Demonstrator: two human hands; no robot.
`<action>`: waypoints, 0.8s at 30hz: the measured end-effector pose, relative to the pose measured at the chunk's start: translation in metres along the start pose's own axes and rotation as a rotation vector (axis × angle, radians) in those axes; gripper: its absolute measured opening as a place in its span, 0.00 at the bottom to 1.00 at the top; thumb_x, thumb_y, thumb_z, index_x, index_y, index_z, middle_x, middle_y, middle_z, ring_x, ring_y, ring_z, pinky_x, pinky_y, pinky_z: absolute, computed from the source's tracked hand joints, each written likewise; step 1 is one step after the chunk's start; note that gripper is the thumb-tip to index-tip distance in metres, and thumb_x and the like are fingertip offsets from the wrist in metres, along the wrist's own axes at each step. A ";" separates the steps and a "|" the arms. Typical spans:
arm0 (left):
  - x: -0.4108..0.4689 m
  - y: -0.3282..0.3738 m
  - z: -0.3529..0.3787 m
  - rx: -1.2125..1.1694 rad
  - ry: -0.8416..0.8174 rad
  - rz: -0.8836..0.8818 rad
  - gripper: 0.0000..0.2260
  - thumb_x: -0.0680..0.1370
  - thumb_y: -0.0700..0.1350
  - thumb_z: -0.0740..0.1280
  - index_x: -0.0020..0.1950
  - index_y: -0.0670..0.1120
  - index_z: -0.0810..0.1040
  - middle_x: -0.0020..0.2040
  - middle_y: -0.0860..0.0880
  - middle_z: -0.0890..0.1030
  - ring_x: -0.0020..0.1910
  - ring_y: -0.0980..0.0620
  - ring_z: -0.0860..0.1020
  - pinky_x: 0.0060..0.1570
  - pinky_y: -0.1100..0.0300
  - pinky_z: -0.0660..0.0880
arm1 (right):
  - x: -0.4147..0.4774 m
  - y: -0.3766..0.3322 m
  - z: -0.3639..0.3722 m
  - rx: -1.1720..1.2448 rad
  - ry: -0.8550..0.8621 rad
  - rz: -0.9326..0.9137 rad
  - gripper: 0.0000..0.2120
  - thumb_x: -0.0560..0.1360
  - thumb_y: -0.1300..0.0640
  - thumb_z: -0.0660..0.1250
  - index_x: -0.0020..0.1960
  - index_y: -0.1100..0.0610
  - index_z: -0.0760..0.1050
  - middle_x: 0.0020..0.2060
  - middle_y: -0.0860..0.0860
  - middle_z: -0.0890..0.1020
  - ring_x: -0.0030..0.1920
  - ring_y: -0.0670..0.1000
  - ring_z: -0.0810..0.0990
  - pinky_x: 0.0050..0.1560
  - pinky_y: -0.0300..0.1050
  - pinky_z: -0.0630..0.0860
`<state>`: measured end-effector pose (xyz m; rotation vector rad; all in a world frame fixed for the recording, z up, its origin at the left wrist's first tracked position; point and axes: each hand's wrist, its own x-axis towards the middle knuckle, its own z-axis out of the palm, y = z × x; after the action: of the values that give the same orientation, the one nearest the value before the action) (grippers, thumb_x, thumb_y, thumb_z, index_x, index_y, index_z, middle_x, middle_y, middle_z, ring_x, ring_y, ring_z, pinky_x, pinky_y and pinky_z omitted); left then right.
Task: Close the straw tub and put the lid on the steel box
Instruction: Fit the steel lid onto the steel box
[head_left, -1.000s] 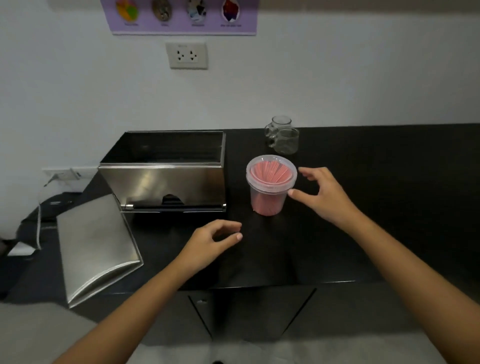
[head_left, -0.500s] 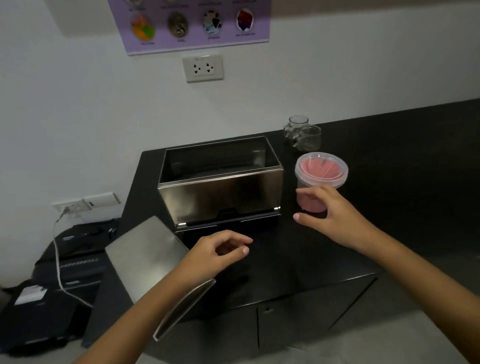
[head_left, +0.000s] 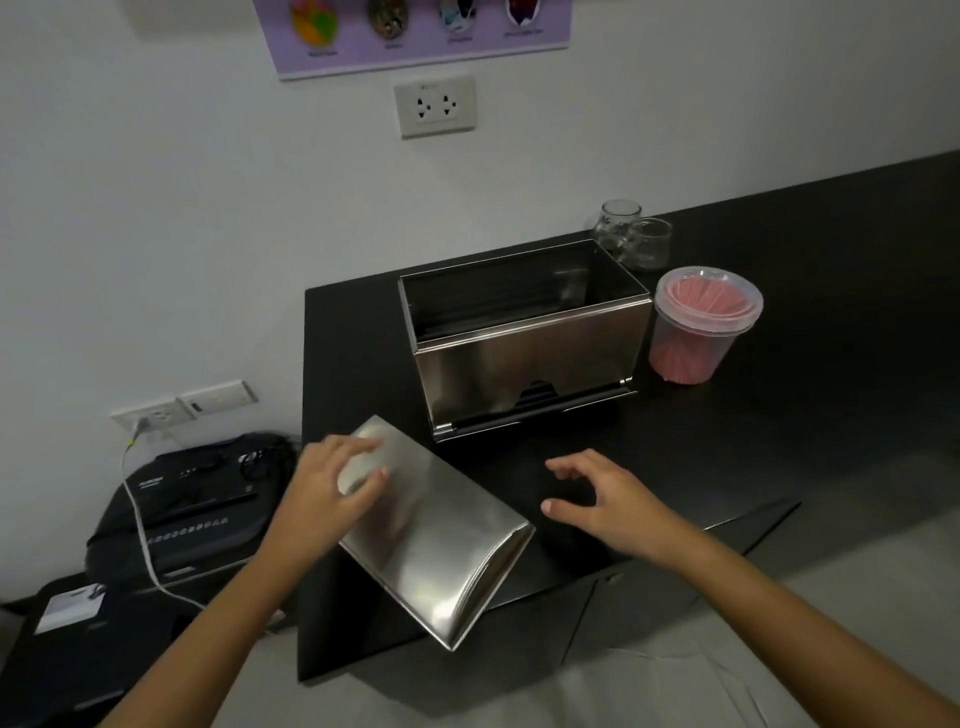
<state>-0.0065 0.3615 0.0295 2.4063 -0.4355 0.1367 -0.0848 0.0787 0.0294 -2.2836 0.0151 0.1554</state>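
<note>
The open steel box stands on the black counter, with dark straws lying inside it. Its curved steel lid lies at the counter's front left corner, partly over the edge. My left hand rests on the lid's left end, fingers spread, without gripping it. My right hand hovers open above the counter just right of the lid. The clear tub of pink straws stands right of the box with its clear lid on top.
Two small glass jars stand behind the tub near the wall. A black paper shredder with a white cable sits on the floor to the left. A wall socket is above the counter.
My view swung left and down. My right hand left the straw tub and came near the lid. My left hand moved left onto the steel lid.
</note>
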 end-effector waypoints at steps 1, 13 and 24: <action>0.002 -0.011 -0.002 0.057 0.019 -0.035 0.17 0.72 0.49 0.69 0.59 0.44 0.77 0.57 0.45 0.78 0.58 0.46 0.72 0.60 0.58 0.63 | 0.000 -0.001 0.008 -0.001 -0.049 0.015 0.26 0.71 0.49 0.68 0.66 0.54 0.66 0.56 0.48 0.71 0.61 0.47 0.69 0.59 0.37 0.64; 0.031 -0.049 0.003 0.192 -0.271 -0.375 0.41 0.69 0.65 0.65 0.74 0.45 0.57 0.71 0.42 0.64 0.71 0.42 0.58 0.68 0.43 0.59 | -0.009 -0.007 0.049 -0.160 -0.233 0.102 0.51 0.63 0.37 0.70 0.74 0.58 0.46 0.71 0.48 0.53 0.71 0.49 0.52 0.71 0.46 0.55; 0.038 -0.045 -0.002 0.214 -0.321 -0.402 0.40 0.68 0.65 0.66 0.73 0.46 0.60 0.71 0.41 0.63 0.71 0.39 0.59 0.68 0.44 0.59 | -0.020 -0.001 0.071 -0.138 0.047 0.024 0.38 0.65 0.43 0.72 0.69 0.54 0.61 0.69 0.49 0.59 0.71 0.49 0.54 0.74 0.50 0.50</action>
<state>0.0445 0.3844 0.0116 2.6823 -0.0715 -0.4048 -0.1124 0.1323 -0.0140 -2.4257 0.0577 0.1187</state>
